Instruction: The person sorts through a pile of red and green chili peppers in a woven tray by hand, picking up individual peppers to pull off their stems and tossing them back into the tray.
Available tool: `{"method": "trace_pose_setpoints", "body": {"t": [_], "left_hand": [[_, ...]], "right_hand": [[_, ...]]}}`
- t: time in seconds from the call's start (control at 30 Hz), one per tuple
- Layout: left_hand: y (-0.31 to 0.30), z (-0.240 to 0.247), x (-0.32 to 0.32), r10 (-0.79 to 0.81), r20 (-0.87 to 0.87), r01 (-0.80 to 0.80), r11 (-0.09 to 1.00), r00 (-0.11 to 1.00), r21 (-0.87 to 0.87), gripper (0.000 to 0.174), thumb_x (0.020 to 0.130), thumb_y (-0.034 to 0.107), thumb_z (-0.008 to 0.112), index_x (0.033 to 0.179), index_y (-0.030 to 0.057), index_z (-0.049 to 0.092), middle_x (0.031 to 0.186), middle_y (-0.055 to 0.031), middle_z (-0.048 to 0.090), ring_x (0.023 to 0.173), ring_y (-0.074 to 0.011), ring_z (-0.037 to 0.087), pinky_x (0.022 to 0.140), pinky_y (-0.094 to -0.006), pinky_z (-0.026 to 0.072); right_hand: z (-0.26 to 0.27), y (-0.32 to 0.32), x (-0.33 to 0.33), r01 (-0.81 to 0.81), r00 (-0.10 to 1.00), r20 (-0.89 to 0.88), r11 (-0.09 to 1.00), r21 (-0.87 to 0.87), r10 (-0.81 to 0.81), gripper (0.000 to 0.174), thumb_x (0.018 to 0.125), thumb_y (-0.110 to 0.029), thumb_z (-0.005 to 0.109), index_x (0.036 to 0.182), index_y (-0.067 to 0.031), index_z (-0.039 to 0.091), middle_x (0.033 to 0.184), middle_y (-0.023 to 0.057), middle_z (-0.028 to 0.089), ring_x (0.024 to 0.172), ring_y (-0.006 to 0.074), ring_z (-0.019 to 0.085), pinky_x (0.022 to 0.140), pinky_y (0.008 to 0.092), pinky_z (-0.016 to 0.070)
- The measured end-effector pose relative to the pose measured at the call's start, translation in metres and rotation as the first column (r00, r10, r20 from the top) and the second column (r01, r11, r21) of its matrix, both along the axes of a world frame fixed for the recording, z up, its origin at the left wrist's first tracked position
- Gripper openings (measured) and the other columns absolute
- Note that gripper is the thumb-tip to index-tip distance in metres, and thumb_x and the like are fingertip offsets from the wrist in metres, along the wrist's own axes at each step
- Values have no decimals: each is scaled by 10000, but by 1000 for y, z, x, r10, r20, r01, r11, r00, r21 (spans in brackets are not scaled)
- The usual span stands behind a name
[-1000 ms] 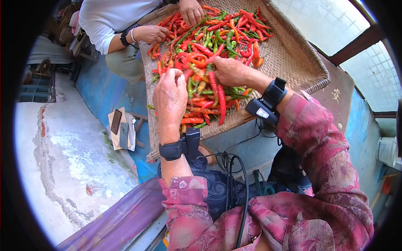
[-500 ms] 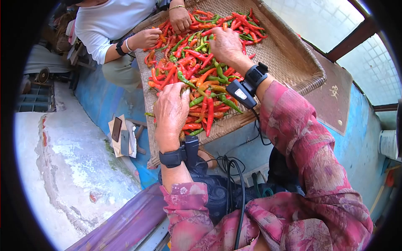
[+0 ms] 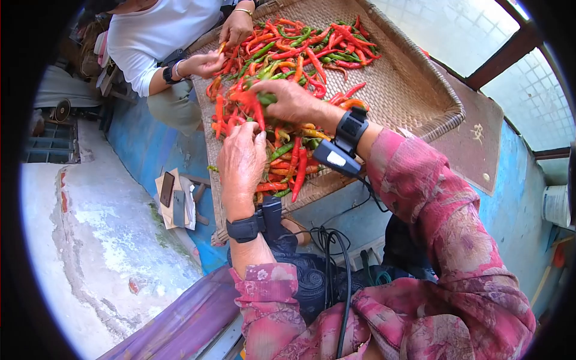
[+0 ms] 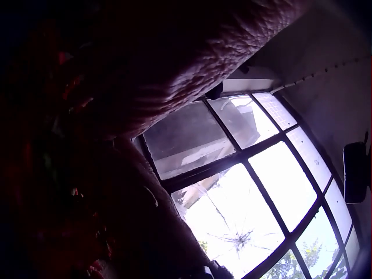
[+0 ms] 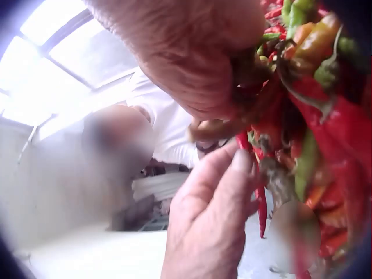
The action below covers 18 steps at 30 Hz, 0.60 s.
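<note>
We saw the right hand (image 3: 288,102) closed round a handful (image 3: 255,113) of red and green chillies, lifted just above the heap (image 3: 294,51) on the woven tray (image 3: 402,78). The left hand (image 3: 243,157) sat at 6 o'clock of it, fingertips touching the chillies that hung from that handful. In the right wrist view its fingers (image 5: 224,174) reached up fairly straight, yet we could not tell whether they pinched a stem.

Judging by how things lay, little was done. Only that one handful was up, while the rest lay mixed, red, orange and green, across the 9 o'clock half of the tray, and the weave toward 3 o'clock was bare. We found no chillies set apart anywhere. At 11 o'clock a second person (image 3: 156,27) in a white top had both hands at the same heap.

Half a second before, the right hand had been stretched out toward 12 o'clock, on the far chillies. It had since drawn back toward 6 o'clock with its load, next to the left hand, which had hardly moved.
</note>
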<state>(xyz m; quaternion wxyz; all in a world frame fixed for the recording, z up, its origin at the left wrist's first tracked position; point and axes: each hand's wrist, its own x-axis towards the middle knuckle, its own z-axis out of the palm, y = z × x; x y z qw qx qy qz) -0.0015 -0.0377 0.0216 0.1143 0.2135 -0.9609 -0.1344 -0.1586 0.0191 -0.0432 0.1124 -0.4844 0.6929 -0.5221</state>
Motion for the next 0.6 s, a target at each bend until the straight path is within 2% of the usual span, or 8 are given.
{"method": "trace_pose_setpoints", "body": {"t": [0.07,0.13,0.33,0.4,0.47,0.53,0.57,0.6], "left_hand": [[-5,0,0,-4,-47,3,1000,999,-17,181,818,171,525,930,43,585,925,-178,591,861,-369,561,741,-450,441],[-6,4,0,-1,-41,1,1000,999,-1,175,819,161,510,919,36,581,906,-195,585,852,-380,556,729,-458,434],[1,13,2,73,11,-74,991,997,112,152,835,155,486,902,42,562,888,-209,593,840,-399,555,691,-468,429],[1,9,2,63,27,-66,991,998,113,134,831,123,492,923,49,555,891,-209,597,847,-397,560,695,-465,433],[-2,1,1,26,-113,-7,986,993,164,172,828,86,490,982,53,558,916,-225,582,885,-412,538,713,-460,434],[0,3,-3,-41,-213,77,984,976,163,228,854,83,480,1071,50,542,923,-205,598,873,-366,579,729,-424,446],[2,5,-4,-24,-274,128,921,961,369,240,873,99,473,1097,35,529,927,-166,609,863,-309,588,735,-388,450],[6,8,-6,5,-330,188,812,944,552,256,892,115,466,1124,19,516,931,-128,621,852,-251,598,741,-351,453]], "right_hand": [[10,3,21,-4,981,-195,999,-45,-4,358,693,-61,575,1050,-91,598,930,152,620,871,318,602,758,376,485],[30,15,39,-80,943,-314,991,107,110,300,691,-73,583,990,-50,574,869,162,610,829,320,601,716,407,486],[43,49,75,24,849,-519,975,222,97,261,718,-104,565,957,-29,493,693,127,596,727,324,613,606,432,485],[55,52,69,19,871,-483,975,222,93,231,734,-121,566,937,-25,511,672,130,594,706,328,611,601,430,484],[63,52,62,12,891,-445,975,223,91,207,751,-138,567,917,-21,529,650,134,592,684,332,609,595,429,482],[68,46,53,57,980,-192,996,74,-42,185,789,-188,574,837,-9,567,655,158,591,647,349,599,579,428,475],[67,42,48,76,990,-114,992,-97,-87,213,809,-219,580,778,-8,587,679,170,596,646,355,597,572,428,470],[74,40,44,107,989,-81,975,-195,-125,231,822,-212,578,760,10,573,624,154,582,577,279,601,526,384,465]]}}
